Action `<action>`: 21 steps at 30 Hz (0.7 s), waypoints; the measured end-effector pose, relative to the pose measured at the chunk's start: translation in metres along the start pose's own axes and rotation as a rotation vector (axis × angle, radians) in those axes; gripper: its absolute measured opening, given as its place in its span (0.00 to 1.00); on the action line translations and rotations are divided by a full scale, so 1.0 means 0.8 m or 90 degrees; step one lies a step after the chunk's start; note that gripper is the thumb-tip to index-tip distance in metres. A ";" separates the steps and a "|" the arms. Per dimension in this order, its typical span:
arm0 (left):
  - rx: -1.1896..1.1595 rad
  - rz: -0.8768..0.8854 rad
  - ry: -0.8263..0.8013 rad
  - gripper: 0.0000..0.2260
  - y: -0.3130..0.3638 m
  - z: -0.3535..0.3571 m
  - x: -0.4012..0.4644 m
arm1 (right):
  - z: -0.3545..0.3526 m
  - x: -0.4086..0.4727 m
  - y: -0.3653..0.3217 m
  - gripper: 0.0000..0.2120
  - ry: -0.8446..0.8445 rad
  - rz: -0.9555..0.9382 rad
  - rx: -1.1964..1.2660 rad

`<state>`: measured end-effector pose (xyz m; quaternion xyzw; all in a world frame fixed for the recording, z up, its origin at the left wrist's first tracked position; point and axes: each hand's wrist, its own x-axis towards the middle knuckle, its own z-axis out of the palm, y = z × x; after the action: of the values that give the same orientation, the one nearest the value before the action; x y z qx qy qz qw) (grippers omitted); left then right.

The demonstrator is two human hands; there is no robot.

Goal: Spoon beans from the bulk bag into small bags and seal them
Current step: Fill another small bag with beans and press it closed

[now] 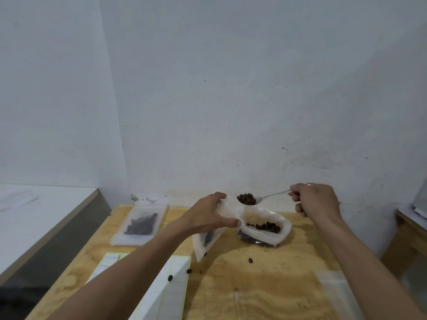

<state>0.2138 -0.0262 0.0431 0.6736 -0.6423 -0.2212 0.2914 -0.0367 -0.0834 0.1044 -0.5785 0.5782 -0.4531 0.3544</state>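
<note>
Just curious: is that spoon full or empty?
Full: the spoon in the right hand carries a heap of dark beans.

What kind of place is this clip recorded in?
Probably a small improvised packing corner, not a kitchen: a bare plywood table pushed against a scuffed white wall, with an open bulk bag of beans, a filled small bag and label sheets laid out.
</note>
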 end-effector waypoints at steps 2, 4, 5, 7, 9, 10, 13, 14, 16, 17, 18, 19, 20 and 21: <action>0.001 0.002 0.002 0.43 0.002 0.000 0.000 | 0.010 -0.008 -0.010 0.12 -0.015 -0.065 -0.033; 0.003 0.000 0.008 0.43 0.004 0.000 -0.001 | 0.018 -0.018 -0.019 0.14 -0.027 -0.144 -0.076; 0.003 -0.001 0.010 0.43 0.004 0.000 -0.001 | 0.020 -0.021 -0.023 0.14 -0.024 -0.183 -0.092; -0.005 -0.003 0.017 0.40 0.003 -0.001 0.001 | 0.018 -0.021 -0.026 0.14 0.004 -0.242 -0.106; -0.039 -0.015 0.035 0.39 0.001 -0.002 0.002 | 0.011 -0.015 -0.022 0.13 0.040 -0.270 -0.107; -0.062 -0.026 0.050 0.40 0.000 -0.002 0.003 | 0.006 -0.013 -0.017 0.13 0.055 -0.273 -0.115; -0.133 -0.055 0.106 0.43 0.002 -0.003 0.003 | -0.001 -0.013 0.010 0.15 0.097 -0.258 -0.213; -0.163 -0.064 0.124 0.42 0.005 -0.003 0.003 | -0.001 -0.015 0.023 0.15 0.108 -0.242 -0.249; -0.228 -0.076 0.152 0.38 0.013 -0.003 0.003 | 0.002 -0.017 0.050 0.15 0.107 -0.197 -0.275; -0.259 -0.078 0.158 0.37 0.017 -0.002 0.003 | 0.004 -0.019 0.063 0.14 0.097 -0.170 -0.275; -0.289 -0.085 0.158 0.37 0.020 -0.002 0.004 | 0.004 -0.020 0.073 0.13 0.083 -0.146 -0.277; -0.316 -0.094 0.154 0.38 0.024 -0.001 0.003 | 0.004 -0.022 0.081 0.11 0.077 -0.122 -0.298; -0.337 -0.107 0.150 0.38 0.026 -0.001 0.004 | 0.004 -0.025 0.084 0.11 0.074 -0.097 -0.337; -0.355 -0.117 0.150 0.39 0.030 -0.002 0.003 | 0.004 -0.026 0.086 0.19 0.076 -0.081 -0.395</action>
<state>0.1974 -0.0287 0.0604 0.6440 -0.4549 -0.3345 0.5162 -0.0557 -0.0683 0.0367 -0.6664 0.6711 -0.3098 0.0976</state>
